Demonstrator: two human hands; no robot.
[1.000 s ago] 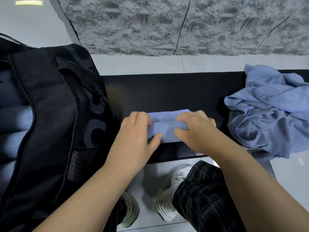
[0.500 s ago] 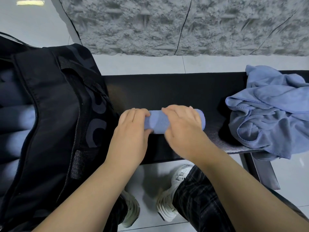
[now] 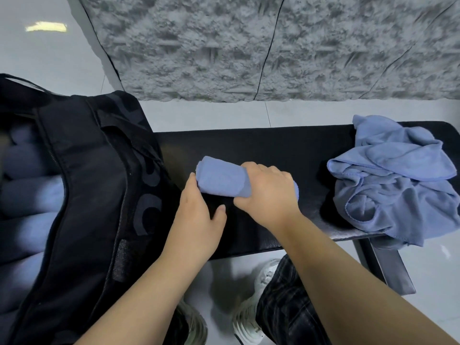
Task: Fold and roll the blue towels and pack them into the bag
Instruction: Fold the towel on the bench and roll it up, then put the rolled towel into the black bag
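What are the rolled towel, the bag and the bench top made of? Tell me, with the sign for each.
Rolled towel: soft matte cloth, likely microfibre; fine nap, stitched hem. Bag: black woven fabric, probably nylon; visible seams. Bench top: smooth black surface with slight sheen, possibly vinyl or leatherette; unclear.

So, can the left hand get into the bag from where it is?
Probably yes: the left hand sits right beside the bag, whose open top shows rolled towels, nothing between them.

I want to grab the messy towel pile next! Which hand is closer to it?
The right hand. It grips the rolled towel mid-bench, just left of the crumpled towel pile. The left hand is farther away, beside the black bag.
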